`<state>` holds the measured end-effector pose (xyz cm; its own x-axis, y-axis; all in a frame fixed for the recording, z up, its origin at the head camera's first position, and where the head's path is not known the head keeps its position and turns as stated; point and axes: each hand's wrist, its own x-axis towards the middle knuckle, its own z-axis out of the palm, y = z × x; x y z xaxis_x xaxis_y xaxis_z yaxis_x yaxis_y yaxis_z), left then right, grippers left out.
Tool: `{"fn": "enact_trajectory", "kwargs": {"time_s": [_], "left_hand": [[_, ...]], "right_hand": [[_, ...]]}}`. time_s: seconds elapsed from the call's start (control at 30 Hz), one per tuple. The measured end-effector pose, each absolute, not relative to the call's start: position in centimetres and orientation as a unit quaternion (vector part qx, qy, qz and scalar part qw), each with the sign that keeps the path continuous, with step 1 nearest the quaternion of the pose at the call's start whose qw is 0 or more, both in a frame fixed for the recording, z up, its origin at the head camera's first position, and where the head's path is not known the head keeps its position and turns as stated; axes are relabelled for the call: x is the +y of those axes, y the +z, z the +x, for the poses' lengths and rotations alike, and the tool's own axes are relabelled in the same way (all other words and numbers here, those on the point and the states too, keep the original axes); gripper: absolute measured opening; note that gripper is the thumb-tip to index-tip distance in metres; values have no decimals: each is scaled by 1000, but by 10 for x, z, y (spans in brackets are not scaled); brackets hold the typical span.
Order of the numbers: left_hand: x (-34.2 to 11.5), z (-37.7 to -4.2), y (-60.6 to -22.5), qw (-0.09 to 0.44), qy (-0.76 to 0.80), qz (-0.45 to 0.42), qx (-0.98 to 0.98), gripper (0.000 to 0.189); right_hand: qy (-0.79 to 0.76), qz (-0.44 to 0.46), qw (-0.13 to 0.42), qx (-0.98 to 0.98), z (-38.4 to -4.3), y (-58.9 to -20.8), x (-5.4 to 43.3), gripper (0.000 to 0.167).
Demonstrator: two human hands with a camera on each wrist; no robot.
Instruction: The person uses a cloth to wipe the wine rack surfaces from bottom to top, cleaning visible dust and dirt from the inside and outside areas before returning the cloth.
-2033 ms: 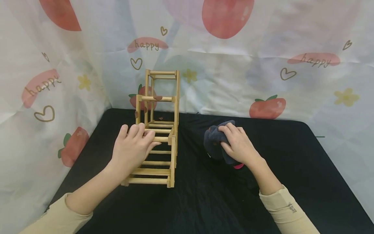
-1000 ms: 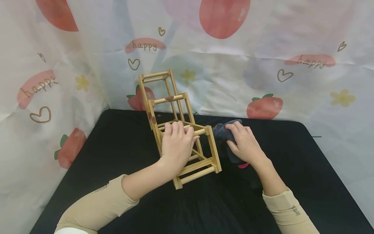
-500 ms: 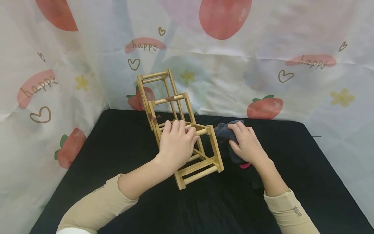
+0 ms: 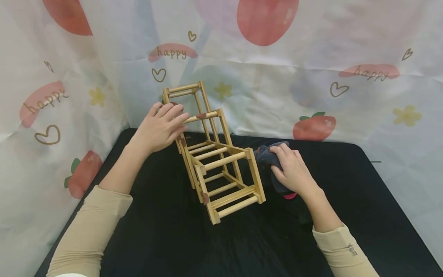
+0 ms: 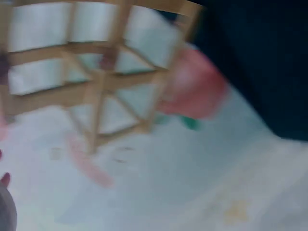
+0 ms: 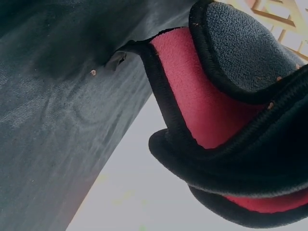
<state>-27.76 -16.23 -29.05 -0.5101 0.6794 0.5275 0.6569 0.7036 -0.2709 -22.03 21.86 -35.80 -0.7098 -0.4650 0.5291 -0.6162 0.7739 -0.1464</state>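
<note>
Now holding the left hand (image 4: 157, 129), with loosely extended fingers, at the upper left of the wooden rack (image 4: 225, 161) on the table (image 4: 166, 234) — touching or not, can't tell. And clamping the dark-blue cloth (image 4: 267, 156) in the right hand (image 4: 292, 169) — just right of the rack.

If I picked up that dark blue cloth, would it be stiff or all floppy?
Probably floppy: the cloth bunches into folds in the right hand. It likely won't be slippery, since its grey-blue side looks fuzzy. It might shed when lifted, because small brown bits sit on it.
</note>
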Motion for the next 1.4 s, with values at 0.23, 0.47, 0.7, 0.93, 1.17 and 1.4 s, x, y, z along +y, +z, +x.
{"fn": "enact_trajectory", "kwargs": {"time_s": [0.23, 0.47, 0.7, 0.93, 1.17, 1.4], "left_hand": [[-193, -300, -311, 310, 89, -428, -845, 40], [-194, -312, -314, 330, 106, -473, -810, 56], [-193, -317, -316, 350, 66, -499, -790, 47], [-192, -317, -312, 332, 47, -509, -793, 45], [-188, -315, -313, 342, 47, -491, -800, 41], [-175, -311, -317, 363, 16, -495, -789, 30]], "right_hand": [[158, 292, 236, -913, -220, -359, 221, 34], [160, 289, 238, -913, -220, -359, 221, 33], [162, 284, 232, -916, -220, -357, 221, 33], [164, 274, 229, -919, -220, -356, 223, 34], [161, 271, 235, -920, -220, -357, 225, 34], [163, 260, 241, -921, -219, -353, 232, 36]]}}
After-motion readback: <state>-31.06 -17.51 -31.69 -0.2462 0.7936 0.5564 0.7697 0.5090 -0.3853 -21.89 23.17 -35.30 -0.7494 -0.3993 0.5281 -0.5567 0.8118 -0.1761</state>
